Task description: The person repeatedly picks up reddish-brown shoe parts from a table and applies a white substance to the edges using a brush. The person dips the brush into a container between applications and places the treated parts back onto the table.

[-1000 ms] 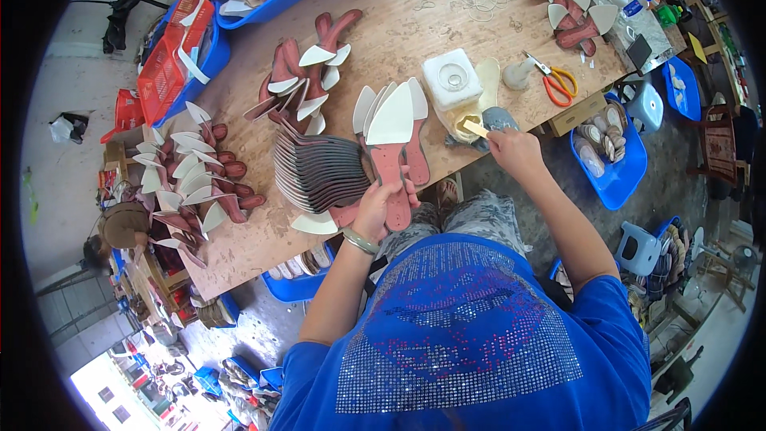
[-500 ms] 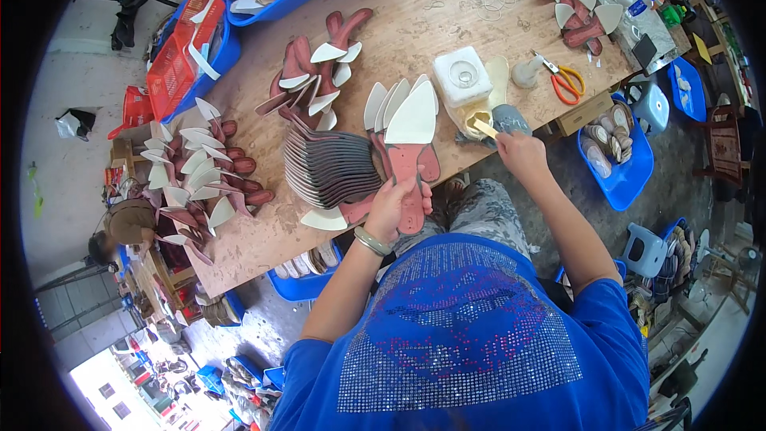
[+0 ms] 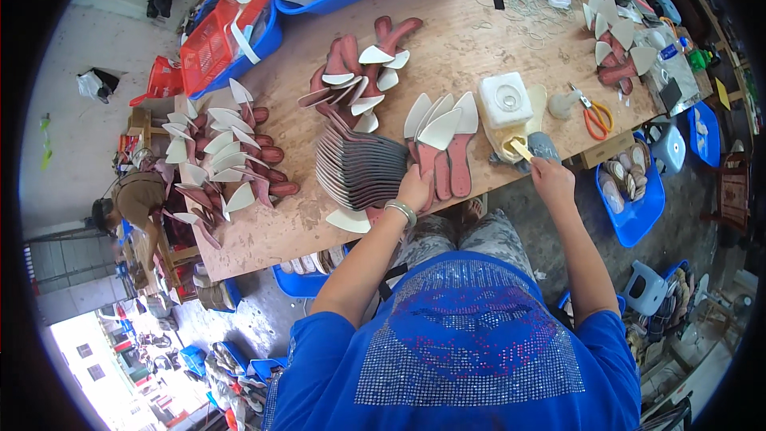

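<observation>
My left hand (image 3: 415,189) is closed around the heel end of a reddish insole (image 3: 426,172) with a white toe piece, its fingers partly hidden. That insole lies over a small fan of similar insoles (image 3: 460,156) at the table's near edge. Just left of them stands a long row of dark, curved insoles (image 3: 363,164) on edge. My right hand (image 3: 552,182) grips a flat, pale yellow stick (image 3: 523,149). The stick's far end sits in the cut opening of a white plastic jug (image 3: 506,101), where yellowish paste coats the rim. Grey cloth (image 3: 545,148) lies beside the opening.
More white-tipped insoles form piles at the left (image 3: 227,156), back middle (image 3: 359,72) and far right (image 3: 614,48) of the wooden table (image 3: 447,24). Orange-handled pliers (image 3: 597,118) lie right of the jug. Blue tubs (image 3: 638,211) stand around the table. Another person (image 3: 136,203) bends at far left.
My left hand has lowered its insole from in front of me onto the fanned insoles. My right hand stays at the jug with the stick. The whole view has shifted.
</observation>
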